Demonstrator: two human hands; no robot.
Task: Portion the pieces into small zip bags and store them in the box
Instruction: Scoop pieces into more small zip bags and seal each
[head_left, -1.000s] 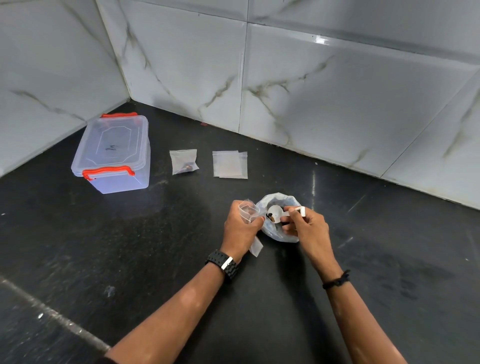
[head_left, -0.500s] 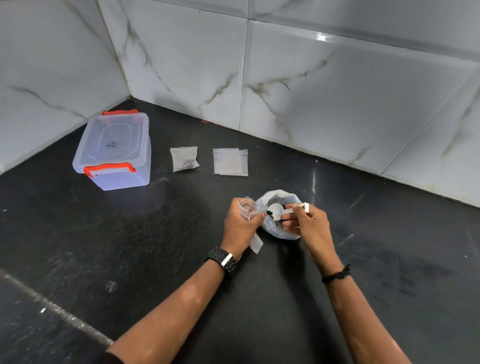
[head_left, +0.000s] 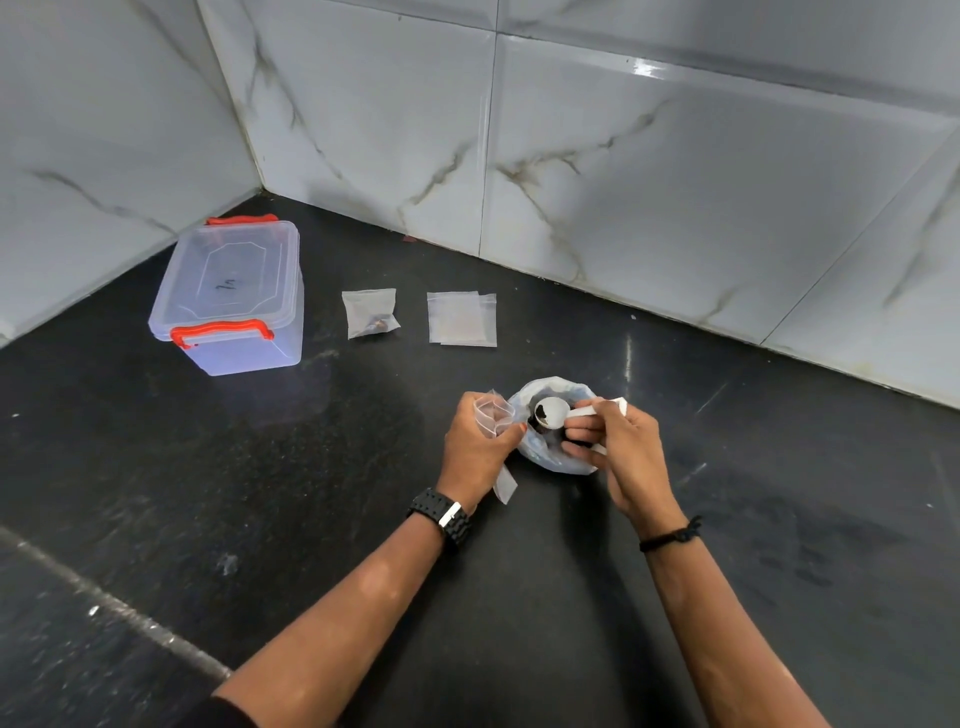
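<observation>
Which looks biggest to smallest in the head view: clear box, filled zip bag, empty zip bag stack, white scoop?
1. clear box, by far.
2. empty zip bag stack.
3. filled zip bag, only slightly smaller.
4. white scoop, nearer the camera yet smallest; right hand partly covers its handle.

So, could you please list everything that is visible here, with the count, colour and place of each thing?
storage box: one, clear with red latches, lid on, far left near the wall corner
filled zip bag: one, clear with dark pieces inside, flat on the counter right of the box
empty zip bags: a small stack, clear, right of the filled bag; exact count unclear
large plastic bag: one, whitish, open, centre of the counter
scoop: one, white, dark pieces in it, over the large bag
small zip bag: one, clear, mouth open, beside the scoop
counter: black
wall tiles: white marble pattern
left hand: holds the small zip bag, black watch on the wrist
right hand: pinches the scoop handle, black cord on the wrist
</observation>
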